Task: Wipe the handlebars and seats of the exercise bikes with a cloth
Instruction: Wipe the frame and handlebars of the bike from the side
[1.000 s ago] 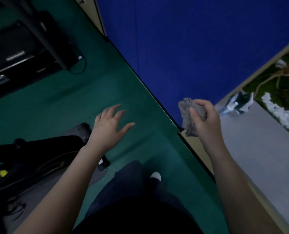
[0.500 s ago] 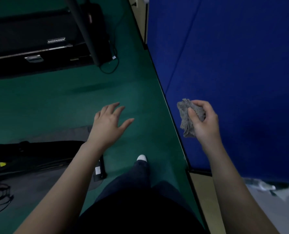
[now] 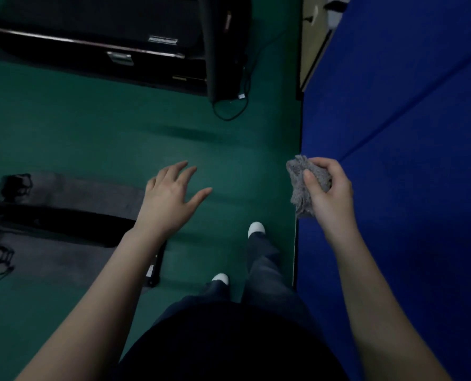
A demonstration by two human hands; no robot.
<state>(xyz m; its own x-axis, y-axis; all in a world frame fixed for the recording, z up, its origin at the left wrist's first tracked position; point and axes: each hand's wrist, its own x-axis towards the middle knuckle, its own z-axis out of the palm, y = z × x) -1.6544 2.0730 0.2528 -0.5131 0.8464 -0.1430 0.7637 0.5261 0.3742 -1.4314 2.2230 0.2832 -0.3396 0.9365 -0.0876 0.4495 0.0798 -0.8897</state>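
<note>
My right hand (image 3: 329, 193) grips a crumpled grey cloth (image 3: 300, 185), held in the air beside the blue wall padding. My left hand (image 3: 168, 196) hovers over the green floor with its fingers spread and holds nothing. At the left edge lies the black base of an exercise bike (image 3: 58, 224) on a grey mat (image 3: 72, 193), with a pedal strap (image 3: 17, 184) showing. Neither a handlebar nor a seat is in view.
A black treadmill (image 3: 105, 42) with an upright post (image 3: 211, 45) and a looped cable (image 3: 231, 111) stands at the top. Blue wall padding (image 3: 407, 133) fills the right side. My legs and white shoes (image 3: 256, 229) stand on the green floor (image 3: 105, 133).
The view has swung left: the treadmill has come further into view and the grey floor and picture at the right have gone. My feet have stepped forward. Both hands keep their pose.
</note>
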